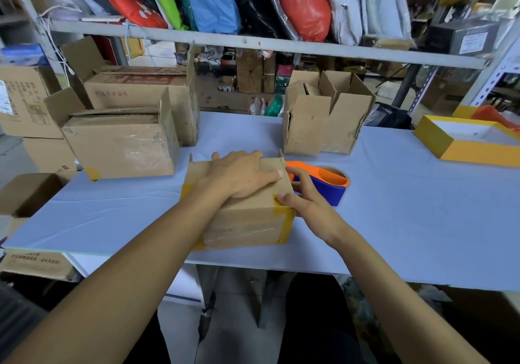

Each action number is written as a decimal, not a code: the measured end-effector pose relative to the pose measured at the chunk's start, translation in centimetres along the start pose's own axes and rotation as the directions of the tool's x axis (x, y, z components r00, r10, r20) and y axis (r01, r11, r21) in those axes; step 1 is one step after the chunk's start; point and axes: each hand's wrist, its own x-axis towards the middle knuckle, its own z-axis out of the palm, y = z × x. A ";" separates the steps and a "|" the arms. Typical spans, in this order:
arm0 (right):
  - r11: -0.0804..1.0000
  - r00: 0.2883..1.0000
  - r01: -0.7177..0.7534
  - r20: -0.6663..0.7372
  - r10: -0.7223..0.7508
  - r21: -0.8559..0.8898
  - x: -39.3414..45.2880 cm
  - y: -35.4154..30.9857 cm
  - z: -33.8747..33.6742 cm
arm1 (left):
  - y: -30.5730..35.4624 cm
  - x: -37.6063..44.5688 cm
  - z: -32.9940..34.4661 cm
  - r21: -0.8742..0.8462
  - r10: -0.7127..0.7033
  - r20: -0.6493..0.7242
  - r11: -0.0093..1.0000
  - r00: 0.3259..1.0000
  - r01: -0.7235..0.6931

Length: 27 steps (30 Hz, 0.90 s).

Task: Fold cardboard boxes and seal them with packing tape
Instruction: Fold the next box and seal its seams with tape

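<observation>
A small brown corrugated cardboard box (pixel 247 211), its corners patched with yellow tape, sits at the near edge of the pale blue counter (pixel 394 223). The left hand (pixel 242 175) presses flat on its folded top, fingers straight, grip open. The right hand (pixel 304 197) touches the box's right corner, its grip loosely curled around nothing, just beside an orange-and-blue plastic tape dispenser (pixel 323 180).

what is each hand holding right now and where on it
Neither grips anything. The left hand lies flat on top of the small cardboard box; the right hand touches the box's right top edge by the tape dispenser.
</observation>
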 end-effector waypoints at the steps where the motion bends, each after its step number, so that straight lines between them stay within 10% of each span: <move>1: 1.000 1.000 0.001 -0.001 -0.001 -0.005 0.1 0.0 0.0 | 0.0 -0.1 0.0 -0.007 0.000 -0.033 1.000 0.999 -0.001; 11: 0.994 0.997 -0.040 0.066 0.047 -0.097 -0.3 -1.0 -1.4 | 0.2 -0.1 0.3 -0.018 0.067 -0.100 0.997 0.993 -0.069; 14: 0.978 0.992 0.037 -0.107 -0.060 -0.204 0.2 -1.2 -3.0 | 0.3 -0.1 0.1 0.022 0.134 0.011 0.991 0.991 -0.134; 18: 0.642 0.916 -0.043 -0.286 -0.280 -0.766 2.7 -0.5 -7.4 | 0.2 0.2 0.0 0.047 0.161 0.127 0.985 0.979 -0.168; 22: 0.349 0.994 -0.107 -0.110 0.011 -0.931 4.6 0.6 -8.7 | 0.3 0.2 0.1 0.046 0.164 0.141 0.984 0.976 -0.172; 27: 0.178 0.996 0.071 0.061 -0.060 -0.982 5.7 2.1 -7.3 | 0.3 0.3 0.2 0.036 0.152 0.126 0.987 0.980 -0.158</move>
